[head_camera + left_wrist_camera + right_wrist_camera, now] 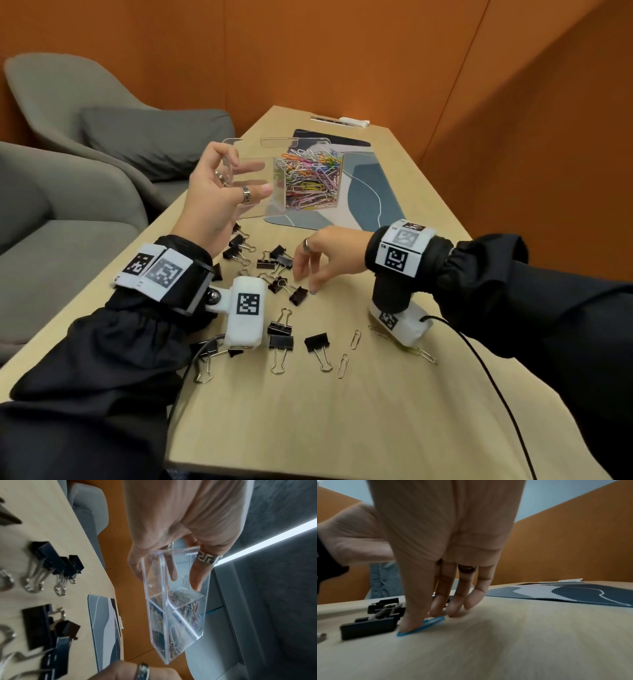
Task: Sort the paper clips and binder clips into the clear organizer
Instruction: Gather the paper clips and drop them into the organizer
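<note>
**A:** Where's the organizer [260, 174]?

**B:** Off the table [394, 394], held up in the left hand [219, 192]. The thumb is on one side wall and the fingers [197, 577] curl round the other, so the box is clamped between them. It has two compartments. The far one is packed with coloured paper clips [310, 181]; the one by the hand looks bare.

**A:** And the right hand [325, 253]?

**B:** Down at the tabletop, fingers pointing down and slightly apart. One fingertip [409, 626] presses on a blue clip [426, 624] lying flat on the wood. It isn't pinched or lifted.

**A:** How many clips lie loose?

**B:** Beside the blue one, I count three silver paper clips [356, 339] near the front edge, and a fourth may sit under the right wrist camera [399, 325], but it's too hidden to be sure. Of black binder clips [317, 342] I make about a dozen: a cluster between the hands and a few nearer the front. Some are hidden by the left wrist camera [245, 315], so I can't give an exact count.

**A:** What's behind them?

**B:** One mat [370, 192] with a blue and grey pattern, and two grey chairs [102, 113] to the left.
</note>
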Motion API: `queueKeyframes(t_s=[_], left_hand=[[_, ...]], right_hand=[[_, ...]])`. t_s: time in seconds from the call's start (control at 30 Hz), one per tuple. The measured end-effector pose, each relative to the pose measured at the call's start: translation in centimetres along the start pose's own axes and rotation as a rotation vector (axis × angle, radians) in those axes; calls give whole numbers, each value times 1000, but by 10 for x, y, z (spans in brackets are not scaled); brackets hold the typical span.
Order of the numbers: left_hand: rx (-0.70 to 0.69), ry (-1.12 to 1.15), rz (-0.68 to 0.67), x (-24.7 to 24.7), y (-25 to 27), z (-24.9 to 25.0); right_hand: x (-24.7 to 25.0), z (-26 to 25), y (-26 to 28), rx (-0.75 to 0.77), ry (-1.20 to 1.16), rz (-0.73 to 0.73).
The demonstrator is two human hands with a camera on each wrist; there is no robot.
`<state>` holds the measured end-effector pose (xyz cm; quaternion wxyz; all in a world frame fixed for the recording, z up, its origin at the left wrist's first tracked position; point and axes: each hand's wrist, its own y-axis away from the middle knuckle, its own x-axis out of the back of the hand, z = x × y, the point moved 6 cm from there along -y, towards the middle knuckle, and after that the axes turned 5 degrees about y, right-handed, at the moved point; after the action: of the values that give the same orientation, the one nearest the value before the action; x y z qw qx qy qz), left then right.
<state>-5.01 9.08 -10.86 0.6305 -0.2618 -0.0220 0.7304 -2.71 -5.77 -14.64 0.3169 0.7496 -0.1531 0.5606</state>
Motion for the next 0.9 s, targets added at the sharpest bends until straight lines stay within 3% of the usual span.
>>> queueKeyframes(t_s=[0.2,0.43,0.73,0.9], left_hand=[[2,3,-21,-3,1,-2],[9,2,-36,-7,1,-3],[12,14,-57,-10,3,-4],[24,28,-81,-16,6,-5]], right_hand=[[-5,6,-6,-50,-70,-151],[-10,11,7,-80,-88,-156],[-13,18,35,-127,-32,-101],[5,29,70,-170,-51,74]])
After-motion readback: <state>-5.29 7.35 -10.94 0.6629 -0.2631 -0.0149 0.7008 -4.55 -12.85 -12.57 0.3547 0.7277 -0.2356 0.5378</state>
